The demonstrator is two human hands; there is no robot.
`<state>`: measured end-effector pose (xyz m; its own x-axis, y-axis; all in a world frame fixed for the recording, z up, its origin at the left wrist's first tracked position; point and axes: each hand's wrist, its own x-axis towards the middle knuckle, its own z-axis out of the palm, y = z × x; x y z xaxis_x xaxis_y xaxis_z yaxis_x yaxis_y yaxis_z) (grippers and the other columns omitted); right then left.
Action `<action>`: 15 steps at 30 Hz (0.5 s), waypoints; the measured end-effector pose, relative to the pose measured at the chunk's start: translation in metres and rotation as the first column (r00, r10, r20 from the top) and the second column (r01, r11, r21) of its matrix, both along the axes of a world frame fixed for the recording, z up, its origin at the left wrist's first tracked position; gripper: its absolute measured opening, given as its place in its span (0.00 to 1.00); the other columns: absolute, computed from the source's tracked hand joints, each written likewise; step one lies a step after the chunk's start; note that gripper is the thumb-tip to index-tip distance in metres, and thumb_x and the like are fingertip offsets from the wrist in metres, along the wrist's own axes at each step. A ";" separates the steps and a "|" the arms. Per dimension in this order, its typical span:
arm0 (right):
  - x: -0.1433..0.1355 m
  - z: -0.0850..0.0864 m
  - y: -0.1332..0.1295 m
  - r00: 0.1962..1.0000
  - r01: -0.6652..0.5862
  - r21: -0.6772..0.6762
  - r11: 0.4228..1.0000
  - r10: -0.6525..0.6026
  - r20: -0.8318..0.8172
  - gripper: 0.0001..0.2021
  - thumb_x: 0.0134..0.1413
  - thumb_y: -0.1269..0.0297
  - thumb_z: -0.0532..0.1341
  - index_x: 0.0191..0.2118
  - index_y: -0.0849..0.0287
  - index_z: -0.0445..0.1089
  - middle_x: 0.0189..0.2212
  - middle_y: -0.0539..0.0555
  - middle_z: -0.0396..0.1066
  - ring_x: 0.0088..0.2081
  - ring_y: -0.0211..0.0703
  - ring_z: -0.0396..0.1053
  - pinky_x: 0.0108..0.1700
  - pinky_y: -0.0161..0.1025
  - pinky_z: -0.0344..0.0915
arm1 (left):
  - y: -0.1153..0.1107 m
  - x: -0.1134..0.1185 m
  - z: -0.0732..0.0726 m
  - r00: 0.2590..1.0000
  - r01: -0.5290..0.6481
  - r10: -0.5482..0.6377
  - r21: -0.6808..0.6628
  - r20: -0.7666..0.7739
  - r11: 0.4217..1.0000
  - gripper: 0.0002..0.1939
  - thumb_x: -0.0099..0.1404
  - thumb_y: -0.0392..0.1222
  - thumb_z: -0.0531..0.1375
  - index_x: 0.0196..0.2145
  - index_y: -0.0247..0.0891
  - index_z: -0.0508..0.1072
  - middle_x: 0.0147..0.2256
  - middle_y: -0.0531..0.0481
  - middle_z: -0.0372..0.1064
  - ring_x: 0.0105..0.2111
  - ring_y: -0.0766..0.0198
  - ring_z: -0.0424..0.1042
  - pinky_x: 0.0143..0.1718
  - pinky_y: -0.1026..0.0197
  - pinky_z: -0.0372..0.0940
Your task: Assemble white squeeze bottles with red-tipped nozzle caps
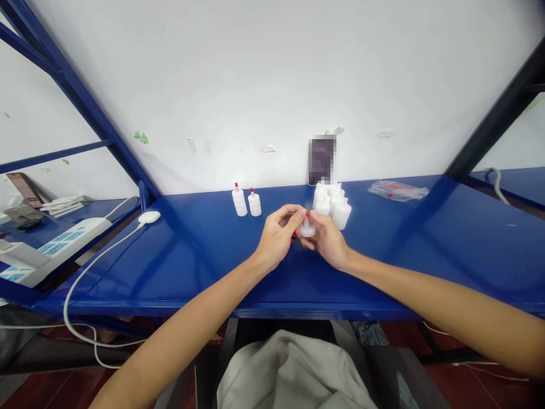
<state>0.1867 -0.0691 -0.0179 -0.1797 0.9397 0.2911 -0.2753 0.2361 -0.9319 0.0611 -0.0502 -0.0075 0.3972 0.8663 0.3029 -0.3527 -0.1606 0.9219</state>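
Note:
Between my two hands is a small white nozzle top (307, 230) with a cone shape and a broad round base. A red tip cap (307, 214) sits at its upper end. My left hand (277, 234) pinches at the red tip with thumb and forefinger. From the other side, my right hand (331, 241) has its fingers closed round the white piece. Whether a bottle body is joined below is hidden by fingers. Small red pieces (292, 241) show just under my left hand. Beyond my right hand stands a cluster of several white bottles (334, 207).
Two white bottles with red tips (240, 203) stand upright left of centre on the blue table (204, 250). A phone (322, 159) leans on the wall. A clear plastic bag (398, 191) with red bits lies right. At left are a white cable device (149, 217) and a power strip (63, 244).

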 end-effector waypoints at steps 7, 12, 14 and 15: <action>0.002 -0.002 0.004 0.999 0.020 -0.023 1.000 -0.019 0.027 0.24 0.60 0.43 0.54 0.23 0.58 0.63 0.15 0.47 0.58 0.16 0.34 0.52 0.19 0.34 0.50 | -0.004 -0.001 0.003 0.991 -0.089 0.098 0.100 -0.087 0.991 0.19 0.60 0.55 0.66 0.37 0.35 0.72 0.26 0.54 0.66 0.24 0.70 0.67 0.26 0.66 0.68; 0.004 0.001 0.004 1.000 -0.019 -0.028 0.999 0.019 0.014 0.24 0.59 0.43 0.56 0.22 0.58 0.65 0.15 0.47 0.58 0.16 0.34 0.52 0.19 0.35 0.50 | -0.005 -0.002 0.004 0.991 -0.078 0.088 0.100 -0.098 0.992 0.20 0.61 0.57 0.65 0.39 0.36 0.72 0.27 0.53 0.66 0.23 0.69 0.67 0.24 0.65 0.68; 0.004 0.003 0.003 0.999 -0.045 -0.030 0.999 0.045 0.010 0.24 0.58 0.43 0.58 0.21 0.58 0.65 0.15 0.48 0.58 0.17 0.34 0.53 0.19 0.35 0.50 | -0.005 -0.004 0.005 0.993 -0.042 0.053 0.097 -0.108 0.994 0.19 0.62 0.56 0.64 0.41 0.37 0.72 0.30 0.52 0.67 0.25 0.68 0.68 0.25 0.65 0.69; 0.004 0.004 0.002 0.998 -0.055 -0.034 0.998 0.055 0.006 0.25 0.57 0.43 0.59 0.21 0.59 0.65 0.16 0.48 0.58 0.17 0.34 0.53 0.19 0.35 0.49 | -0.005 -0.005 0.005 0.993 -0.030 0.041 0.102 -0.112 0.994 0.18 0.63 0.54 0.64 0.41 0.37 0.72 0.32 0.51 0.68 0.25 0.69 0.68 0.26 0.65 0.69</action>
